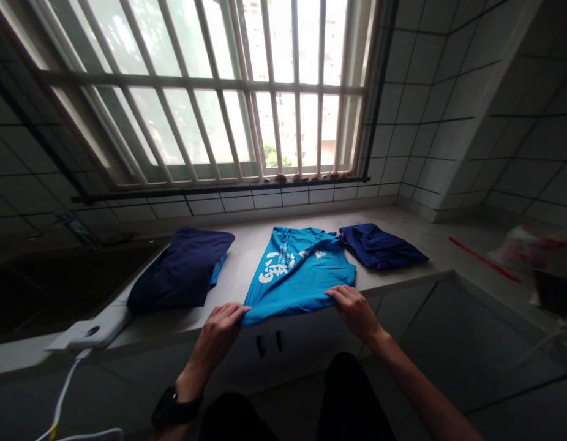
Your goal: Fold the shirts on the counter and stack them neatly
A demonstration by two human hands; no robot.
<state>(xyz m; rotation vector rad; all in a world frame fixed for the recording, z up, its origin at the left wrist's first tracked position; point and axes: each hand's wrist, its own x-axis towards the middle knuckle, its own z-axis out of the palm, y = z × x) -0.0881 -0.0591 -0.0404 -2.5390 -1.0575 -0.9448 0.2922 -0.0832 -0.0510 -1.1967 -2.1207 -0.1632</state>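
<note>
A bright blue shirt [306, 278] with white print lies partly folded on the counter, its near edge drawn out over the front. My left hand [223, 323] pinches the near left corner of it. At the near right, my right hand [352, 309] grips the same edge between thumb and fingers. The cloth is stretched between both hands, with a fold running diagonally across it. To the left sits a dark navy pile of folded clothing [185, 266], a bit of blue showing at its side. Another folded navy garment [382, 245] rests just right of the shirt.
A dark sink [58, 278] with a faucet [79, 229] is at the left. A white device [95, 331] with a cable sits on the counter's front edge. On the right are a red strip [483, 258] and a plastic bag [526, 248]. A barred window [219, 92] is behind.
</note>
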